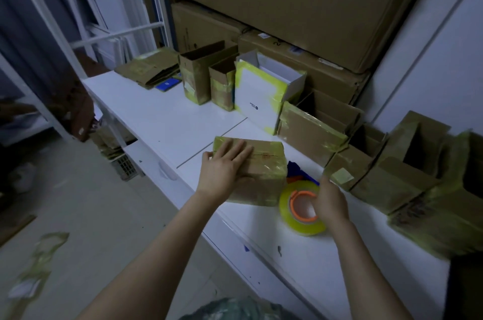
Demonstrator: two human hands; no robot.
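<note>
**Grip.** The left hand (225,166) lies flat on top of the small cardboard box (265,174), fingers straight and spread and the thumb set against the box's left upper edge. It presses down and does not clasp. The right hand (331,202) is on the tape roll (286,206), covering its right side. That hand is blurred and its fingers are hidden behind its back, so it cannot be told whether it clasps the roll or only touches it.

**Location of item.** The box sits under the left palm on the white table (162,115), near the front edge. The roll lies flat just right of the box, at the right hand. A blue object (294,166) shows just beyond the roll, behind the box's right corner. It is partly hidden and cannot be identified.

**Progress.** The box flaps are shut, and yellowish tape already shows on the top, corners and sides. No strip runs from the roll to the box. In my judgement the sealing is largely done, with at most a last strip or a press-down of the tape left before the box is set aside.

**Surroundings.** Beyond the left hand stand open taped cartons and a white box (258,95). More open cartons (392,178) stand beyond and to the right of the right hand. None of these is closed, so further sealing work appears outstanding. Large stacked cartons (287,6) stand behind.
</note>
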